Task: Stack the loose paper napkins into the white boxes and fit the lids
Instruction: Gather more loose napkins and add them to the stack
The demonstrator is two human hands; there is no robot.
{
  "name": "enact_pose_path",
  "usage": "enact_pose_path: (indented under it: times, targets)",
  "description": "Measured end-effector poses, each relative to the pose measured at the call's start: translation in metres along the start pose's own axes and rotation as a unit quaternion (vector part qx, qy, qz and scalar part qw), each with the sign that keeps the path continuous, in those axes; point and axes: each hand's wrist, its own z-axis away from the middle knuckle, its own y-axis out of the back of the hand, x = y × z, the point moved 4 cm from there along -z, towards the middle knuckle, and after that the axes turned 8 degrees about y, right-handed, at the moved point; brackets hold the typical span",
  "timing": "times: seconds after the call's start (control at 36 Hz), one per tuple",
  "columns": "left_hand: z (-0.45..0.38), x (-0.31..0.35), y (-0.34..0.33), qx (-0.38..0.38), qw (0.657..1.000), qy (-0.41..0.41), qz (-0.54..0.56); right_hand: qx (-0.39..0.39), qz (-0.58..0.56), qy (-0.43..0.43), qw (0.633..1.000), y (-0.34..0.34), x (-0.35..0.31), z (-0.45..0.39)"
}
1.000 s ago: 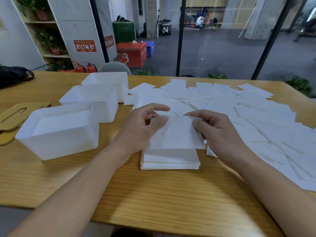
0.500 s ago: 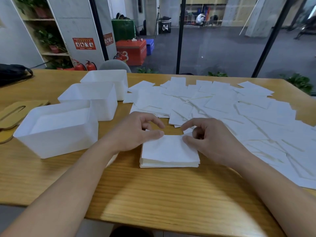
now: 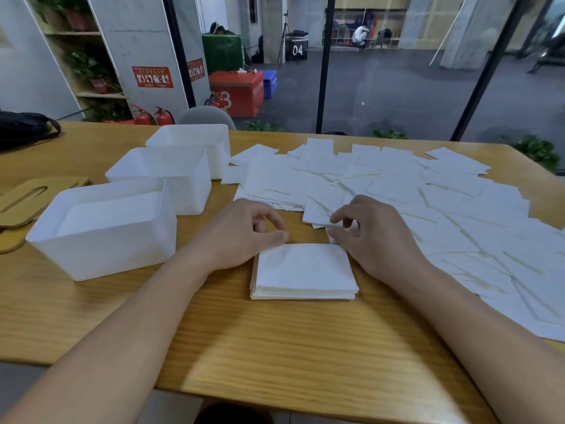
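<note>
A small stack of napkins point(image 3: 304, 272) is squared between the left hand point(image 3: 244, 237) and right hand point(image 3: 371, 237), fingers loosely curled at its far corners, nothing gripped. Three white boxes point(image 3: 104, 231) are seen left of the left hand, unlidded; many loose napkins point(image 3: 412, 191) remain scattered beyond the right hand.
</note>
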Motion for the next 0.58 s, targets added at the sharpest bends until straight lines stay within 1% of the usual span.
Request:
enact_pose_path:
  times: [0.08, 0.17, 0.28, 0.44, 0.5, 0.58]
  targets:
    - [-0.001, 0.0, -0.003, 0.023, 1.0, -0.003, -0.008, -0.007, 0.051, 0.026, 0.998, -0.008, 0.0, -0.009]
    - [0.0, -0.001, -0.007, 0.017, 1.0, -0.003, -0.016, -0.004, 0.087, 0.056, 0.995, -0.011, -0.003, -0.013]
    - [-0.002, -0.001, -0.009, 0.009, 1.0, -0.007, -0.018, -0.001, 0.097, 0.074, 0.993, -0.011, -0.004, -0.013]
    - [-0.003, 0.0, -0.01, 0.006, 1.0, -0.01, -0.021, -0.021, 0.157, 0.113, 0.981, -0.014, -0.007, -0.022]
    - [-0.002, -0.001, -0.01, 0.003, 1.0, -0.01, -0.02, -0.026, 0.162, 0.113, 0.98, -0.015, -0.007, -0.028]
    - [-0.002, -0.002, -0.01, 0.001, 1.0, -0.011, -0.017, -0.022, 0.141, 0.103, 0.984, -0.016, -0.008, -0.029]
